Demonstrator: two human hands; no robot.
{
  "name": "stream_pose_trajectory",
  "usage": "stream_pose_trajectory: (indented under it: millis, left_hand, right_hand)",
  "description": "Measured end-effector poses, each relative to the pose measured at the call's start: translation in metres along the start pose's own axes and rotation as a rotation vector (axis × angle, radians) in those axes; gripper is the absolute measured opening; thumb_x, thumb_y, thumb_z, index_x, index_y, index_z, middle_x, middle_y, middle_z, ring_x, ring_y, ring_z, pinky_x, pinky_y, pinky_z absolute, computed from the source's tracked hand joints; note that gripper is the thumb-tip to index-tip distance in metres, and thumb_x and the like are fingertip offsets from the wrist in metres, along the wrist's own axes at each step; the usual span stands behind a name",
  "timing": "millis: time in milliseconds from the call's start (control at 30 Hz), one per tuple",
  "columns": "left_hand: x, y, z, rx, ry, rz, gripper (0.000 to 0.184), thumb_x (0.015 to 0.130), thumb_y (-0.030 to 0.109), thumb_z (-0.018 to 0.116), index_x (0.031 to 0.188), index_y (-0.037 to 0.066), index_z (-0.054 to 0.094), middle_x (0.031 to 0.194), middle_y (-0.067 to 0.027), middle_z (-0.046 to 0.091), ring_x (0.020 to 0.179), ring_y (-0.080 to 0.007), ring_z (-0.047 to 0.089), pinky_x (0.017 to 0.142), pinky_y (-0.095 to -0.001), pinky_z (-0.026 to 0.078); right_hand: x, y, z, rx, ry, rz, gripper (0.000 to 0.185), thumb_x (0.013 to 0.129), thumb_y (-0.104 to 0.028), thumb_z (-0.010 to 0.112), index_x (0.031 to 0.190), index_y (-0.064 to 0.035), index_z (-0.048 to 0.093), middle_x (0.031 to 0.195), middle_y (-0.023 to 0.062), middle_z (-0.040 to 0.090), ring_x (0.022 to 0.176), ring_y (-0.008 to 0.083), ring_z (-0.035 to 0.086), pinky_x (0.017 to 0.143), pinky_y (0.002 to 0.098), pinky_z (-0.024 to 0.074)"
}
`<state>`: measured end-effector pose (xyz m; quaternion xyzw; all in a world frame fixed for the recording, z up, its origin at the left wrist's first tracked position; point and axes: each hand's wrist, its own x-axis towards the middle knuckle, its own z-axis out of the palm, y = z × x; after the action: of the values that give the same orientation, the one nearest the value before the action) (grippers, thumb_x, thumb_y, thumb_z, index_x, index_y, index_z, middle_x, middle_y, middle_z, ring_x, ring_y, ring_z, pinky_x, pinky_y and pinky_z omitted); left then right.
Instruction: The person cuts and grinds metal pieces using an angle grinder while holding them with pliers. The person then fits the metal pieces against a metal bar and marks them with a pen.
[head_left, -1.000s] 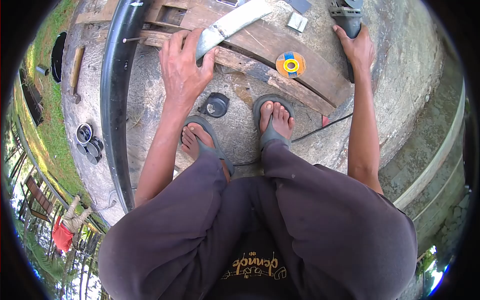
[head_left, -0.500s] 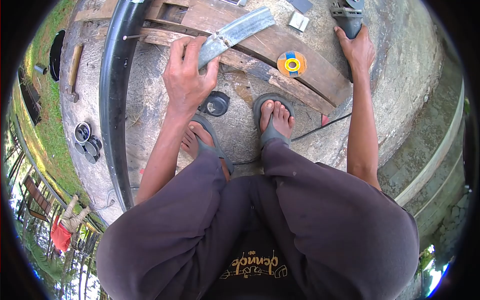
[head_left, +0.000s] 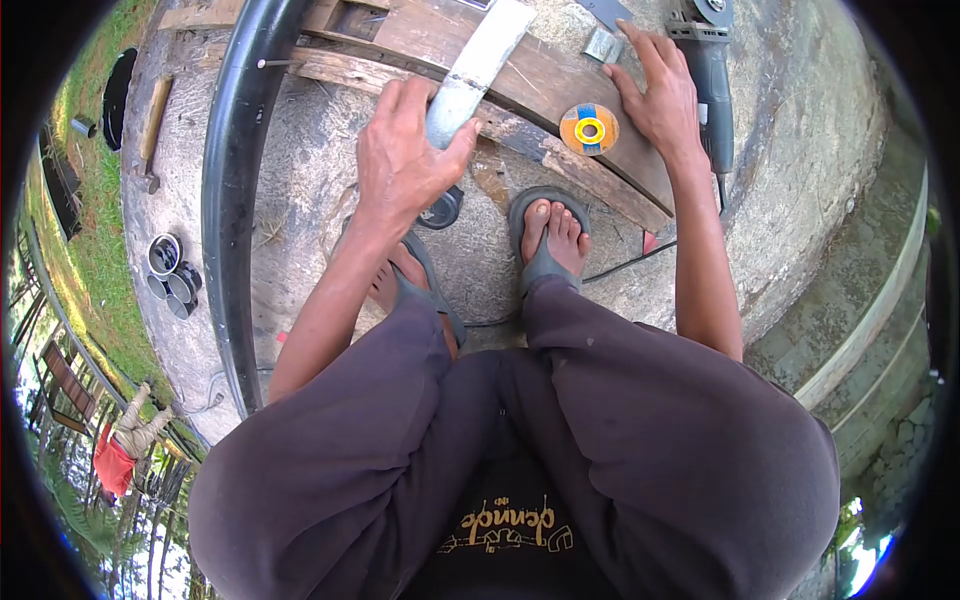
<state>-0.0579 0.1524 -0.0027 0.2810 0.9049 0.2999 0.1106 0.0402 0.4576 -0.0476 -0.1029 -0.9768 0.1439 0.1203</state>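
Observation:
My left hand [head_left: 412, 160] grips the near end of a grey metal strip [head_left: 482, 70], which has a rough seam across its middle and slants up over the wooden boards. My right hand [head_left: 660, 100] has its fingers apart and holds nothing. Its fingertips are close to a small square metal piece [head_left: 603, 45] and a dark flat plate [head_left: 606, 12]. Right of that hand lies an angle grinder [head_left: 708, 90] on the concrete. An orange disc with a yellow centre [head_left: 589, 130] rests on the boards between my hands.
Wooden boards [head_left: 420, 40] cross the concrete ahead of my feet. A long black pipe [head_left: 232, 190] runs along the left, with a hammer [head_left: 153, 125] and several short black cylinders [head_left: 172, 275] beyond it. A black cable [head_left: 630, 262] trails rightward. A person in red [head_left: 115, 465] is at far left.
My right hand has let go of the angle grinder and moved left toward the small metal piece. The metal strip in my left hand has turned steeper, and that hand has shifted slightly right.

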Motion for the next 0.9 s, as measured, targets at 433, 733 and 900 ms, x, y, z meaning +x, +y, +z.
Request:
stream_pose_trajectory:
  millis: [433,733,900]
  left_hand:
    - [-0.019,0.027,0.014,-0.203,-0.208,-0.078,0.043,0.087,0.028,0.079,0.106,-0.003,0.058,0.098,-0.0249,0.067,0.082,-0.0430,0.071,0.069,-0.0514,0.055]
    - [0.022,0.019,-0.019,-0.357,-0.236,-0.157,0.038,0.092,0.028,0.080,0.120,0.004,0.073,0.098,-0.0121,0.077,0.090,-0.0190,0.075,0.083,-0.0353,0.060]
    - [0.071,0.009,-0.025,-0.441,-0.119,0.041,0.046,0.090,0.019,0.078,0.134,0.008,0.069,0.114,-0.0123,0.077,0.103,-0.0219,0.073,0.095,-0.0361,0.056]
  right_hand:
    - [0.034,-0.071,-0.062,0.337,-0.071,0.066,0.045,0.079,-0.014,0.084,0.119,0.0013,0.069,0.101,0.0196,0.067,0.095,0.0417,0.067,0.081,0.0455,0.0554]
    - [0.047,-0.095,-0.050,0.269,-0.188,-0.099,0.049,0.085,-0.014,0.079,0.129,-0.0005,0.063,0.119,0.0213,0.063,0.113,0.0410,0.062,0.096,0.0477,0.0519]
    - [0.046,-0.088,-0.039,0.280,-0.165,-0.156,0.048,0.085,-0.015,0.079,0.127,-0.0002,0.063,0.118,0.0209,0.063,0.113,0.0412,0.062,0.095,0.0480,0.0516]
